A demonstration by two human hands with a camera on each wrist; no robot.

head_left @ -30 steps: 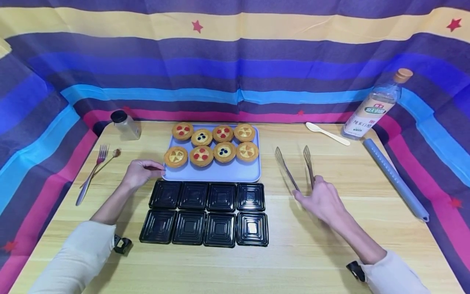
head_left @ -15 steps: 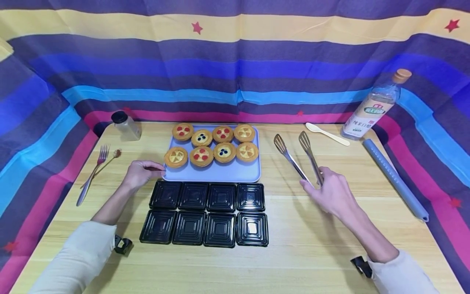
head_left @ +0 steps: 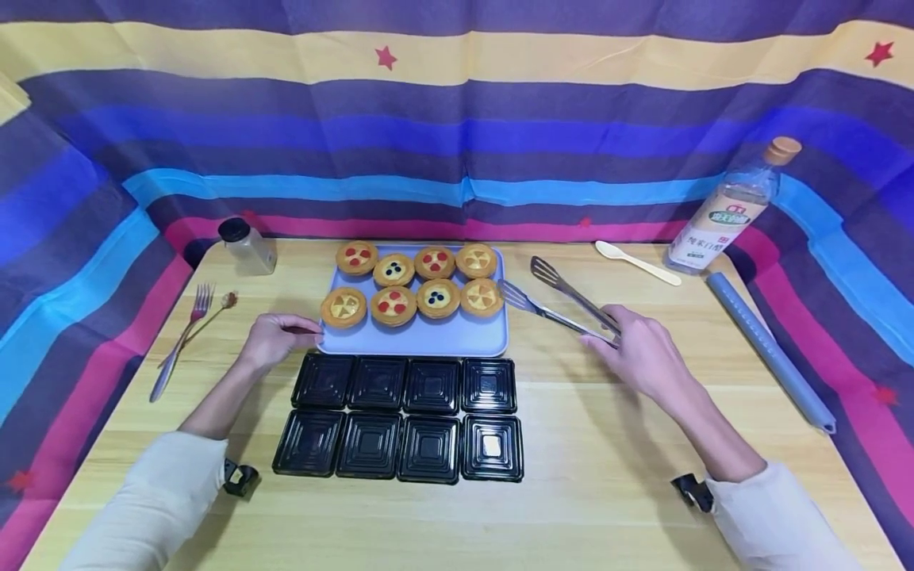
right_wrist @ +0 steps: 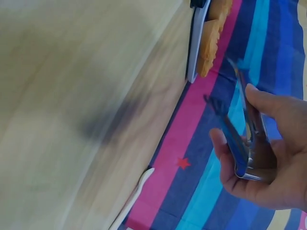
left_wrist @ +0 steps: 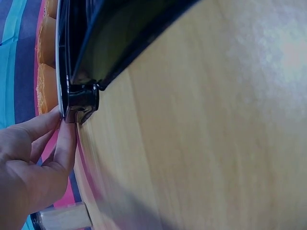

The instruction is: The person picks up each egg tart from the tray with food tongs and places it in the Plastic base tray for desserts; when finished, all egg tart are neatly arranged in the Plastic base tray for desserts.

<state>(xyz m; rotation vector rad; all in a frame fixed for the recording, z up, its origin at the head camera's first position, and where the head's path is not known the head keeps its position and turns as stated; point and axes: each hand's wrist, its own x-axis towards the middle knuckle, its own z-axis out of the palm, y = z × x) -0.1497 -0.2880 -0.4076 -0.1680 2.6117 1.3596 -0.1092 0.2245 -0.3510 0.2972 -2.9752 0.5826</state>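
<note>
My right hand (head_left: 639,357) (right_wrist: 268,167) grips metal tongs (head_left: 557,300) (right_wrist: 247,129), lifted off the table. Their spread tips point left, the lower one beside the nearest tart (head_left: 481,297) on the right of the blue tray (head_left: 421,339). The tray holds several fruit tarts in two rows. My left hand (head_left: 274,339) (left_wrist: 33,158) holds the tray's front-left corner (left_wrist: 64,108) with its fingertips. Several black square containers (head_left: 407,416) lie in two rows in front of the tray, all without tarts.
A fork (head_left: 178,345) and a small spoon (head_left: 207,317) lie at the left. A lidded jar (head_left: 246,244) stands at the back left. A white spoon (head_left: 635,262), a bottle (head_left: 728,210) and a grey roll (head_left: 771,349) are at the right. Striped cloth surrounds the table.
My right hand picked the tongs up off the table and swung them left, so the tips went from pointing away to reaching the tray's right edge. My left hand stayed on the tray corner.
</note>
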